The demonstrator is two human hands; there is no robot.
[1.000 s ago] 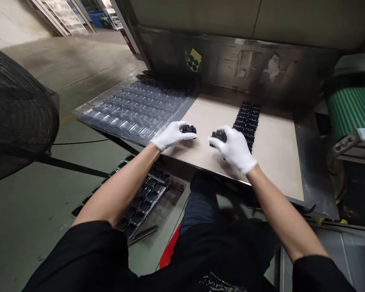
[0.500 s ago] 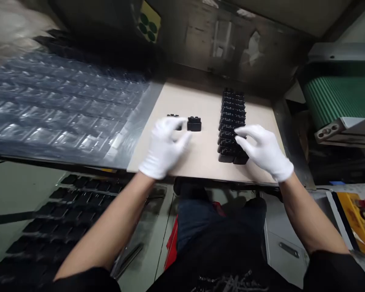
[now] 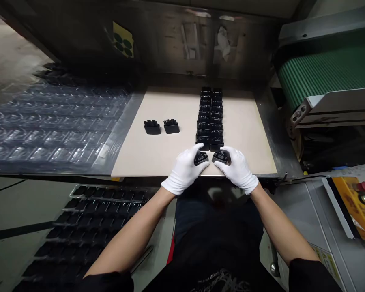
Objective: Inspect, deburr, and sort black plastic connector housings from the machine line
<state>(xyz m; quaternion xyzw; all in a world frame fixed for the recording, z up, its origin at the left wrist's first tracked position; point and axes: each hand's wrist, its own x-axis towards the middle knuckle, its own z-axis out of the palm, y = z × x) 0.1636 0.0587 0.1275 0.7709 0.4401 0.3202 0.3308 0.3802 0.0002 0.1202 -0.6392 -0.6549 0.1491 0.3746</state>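
My left hand [image 3: 188, 168], in a white glove, pinches a small black plastic part [image 3: 201, 158] between thumb and fingers. In the same kind of glove, my right hand [image 3: 236, 168] grips a second black plastic part [image 3: 219, 157]. Both held parts are just in front of the near end of a double row of similar black parts [image 3: 210, 119] standing close together on the beige board [image 3: 170, 160]. Further left on the board, two loose black parts [image 3: 152, 127] stand side by side, a small gap between them.
Clear plastic trays [image 3: 48, 129] lie on the bench at left. Below them sits a tray of black pieces [image 3: 88, 227]. A green ribbed conveyor belt [image 3: 328, 67] rises at right, above a yellow control box [image 3: 353, 202] with buttons. A metal panel [image 3: 158, 40] closes off the back.
My left hand has moved right, away from the loose parts, to the near end of the double row. Both hands now sit close together, each gripping a black part. The camera view has shifted.
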